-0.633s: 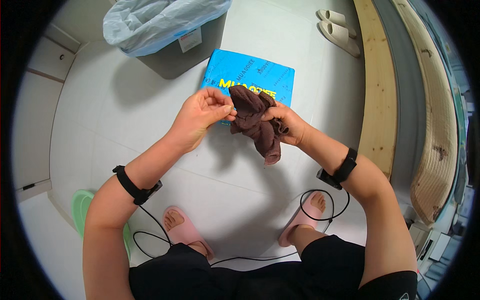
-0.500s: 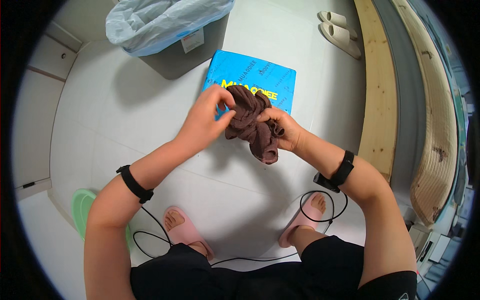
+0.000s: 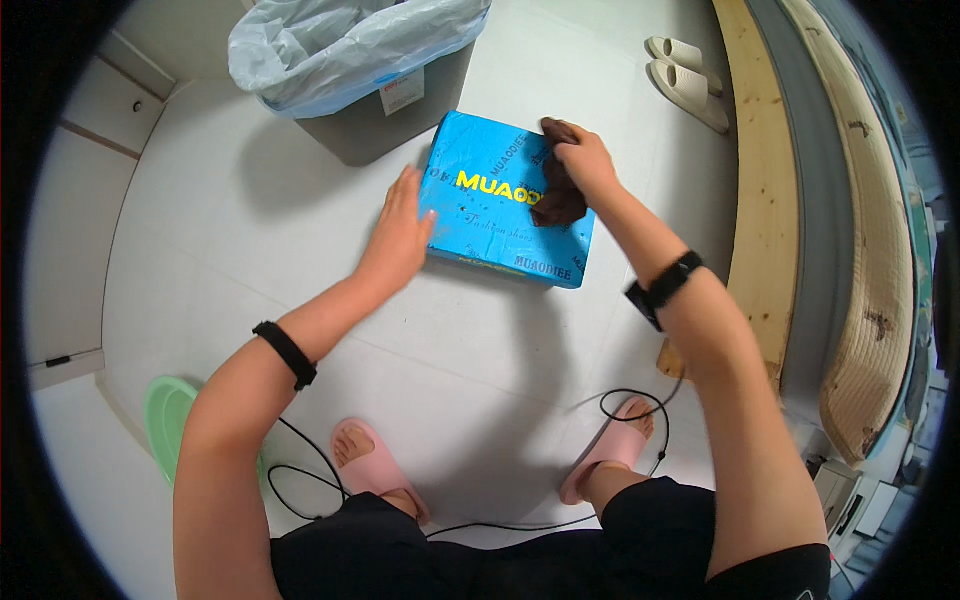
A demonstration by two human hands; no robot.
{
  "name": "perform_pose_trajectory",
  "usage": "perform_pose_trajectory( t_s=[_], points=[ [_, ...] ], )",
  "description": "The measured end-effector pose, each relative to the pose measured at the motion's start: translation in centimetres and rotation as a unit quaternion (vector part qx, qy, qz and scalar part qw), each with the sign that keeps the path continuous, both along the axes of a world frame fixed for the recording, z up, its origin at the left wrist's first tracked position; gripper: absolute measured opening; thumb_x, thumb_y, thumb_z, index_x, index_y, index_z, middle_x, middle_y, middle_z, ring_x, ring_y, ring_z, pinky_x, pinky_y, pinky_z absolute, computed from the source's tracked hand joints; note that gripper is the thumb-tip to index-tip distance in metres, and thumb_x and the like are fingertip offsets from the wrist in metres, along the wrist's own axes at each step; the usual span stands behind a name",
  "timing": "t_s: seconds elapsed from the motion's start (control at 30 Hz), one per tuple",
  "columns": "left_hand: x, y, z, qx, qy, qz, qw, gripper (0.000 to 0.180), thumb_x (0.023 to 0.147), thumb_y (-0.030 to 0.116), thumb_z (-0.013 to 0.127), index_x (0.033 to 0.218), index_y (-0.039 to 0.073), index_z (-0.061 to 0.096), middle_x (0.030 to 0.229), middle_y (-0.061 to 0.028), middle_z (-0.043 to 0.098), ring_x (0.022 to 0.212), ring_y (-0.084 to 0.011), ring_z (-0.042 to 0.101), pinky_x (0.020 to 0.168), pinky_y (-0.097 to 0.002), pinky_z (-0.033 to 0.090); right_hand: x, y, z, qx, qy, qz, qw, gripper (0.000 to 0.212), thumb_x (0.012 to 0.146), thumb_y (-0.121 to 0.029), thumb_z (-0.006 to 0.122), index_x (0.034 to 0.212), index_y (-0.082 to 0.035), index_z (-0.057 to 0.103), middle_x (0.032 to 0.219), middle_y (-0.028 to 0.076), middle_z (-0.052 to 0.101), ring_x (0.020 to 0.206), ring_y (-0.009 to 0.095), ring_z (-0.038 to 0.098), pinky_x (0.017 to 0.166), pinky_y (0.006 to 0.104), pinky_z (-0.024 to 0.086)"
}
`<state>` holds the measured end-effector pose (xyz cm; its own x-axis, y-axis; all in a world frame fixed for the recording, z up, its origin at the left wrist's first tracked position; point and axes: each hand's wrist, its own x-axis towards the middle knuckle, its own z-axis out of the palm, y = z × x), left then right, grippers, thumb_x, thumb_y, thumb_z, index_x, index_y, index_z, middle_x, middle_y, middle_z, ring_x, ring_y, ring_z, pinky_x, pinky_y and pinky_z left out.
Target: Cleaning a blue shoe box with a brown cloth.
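Note:
A blue shoebox-like box (image 3: 478, 225) with dark and yellow lettering lies on the floor in front of me, its lid side up. My right hand (image 3: 590, 165) is closed round a crumpled dark brown cloth (image 3: 560, 200), which hangs over the box's right part and covers some of its top. Next to the box's left edge is my left hand (image 3: 402, 232), empty, with fingers stretched out and slightly apart. Whether those fingers touch the box I cannot tell.
Beyond the box on the left stands a grey bin (image 3: 390, 130) lined with a pale plastic bag (image 3: 340, 55). Beige slippers (image 3: 690, 90) lie at the far right beside a wooden bed frame (image 3: 765, 200). A green basin (image 3: 170, 420) and black cables (image 3: 305, 470) are near my feet.
My right hand has carried the brown cloth away and to the right, over the box. My left hand has drawn back from the cloth to the box's left side. More of the box shows.

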<state>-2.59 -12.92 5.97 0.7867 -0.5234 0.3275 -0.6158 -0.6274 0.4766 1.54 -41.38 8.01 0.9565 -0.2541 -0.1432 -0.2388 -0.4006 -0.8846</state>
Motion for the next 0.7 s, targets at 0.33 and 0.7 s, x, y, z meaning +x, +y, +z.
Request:
perform_pose_trajectory(
  t_s=[0.33,0.7],
  points=[
    [0.4,3.7,-4.3,-0.405,0.589,0.097,0.692,0.039,0.096,0.011,0.038,0.131,-0.002,0.044,0.127,-0.0118,0.053,0.121,-0.0206,0.047,0.103,-0.0332,0.035,-2.6,16.5,0.9,-0.370,-0.033,0.319,0.872,0.021,0.080,-0.021,0.065,0.099,-0.022,0.072,0.118,0.005,0.055,0.112,0.033,0.049,0.086,0.0410,0.052],
    [-3.5,2.7,-4.8,-0.291,0.538,0.072,0.787,0.071,0.089,0.011,0.043,0.151,0.002,0.010,0.144,-0.0128,0.036,0.132,-0.0183,0.033,0.109,-0.0305,0.025,0.3,11.8,0.2,-0.506,-0.189,0.328,0.775,0.030,0.081,-0.016,0.059,0.109,-0.021,0.067,0.114,0.001,0.054,0.103,0.029,0.053,0.078,0.0413,0.052]
  ],
)
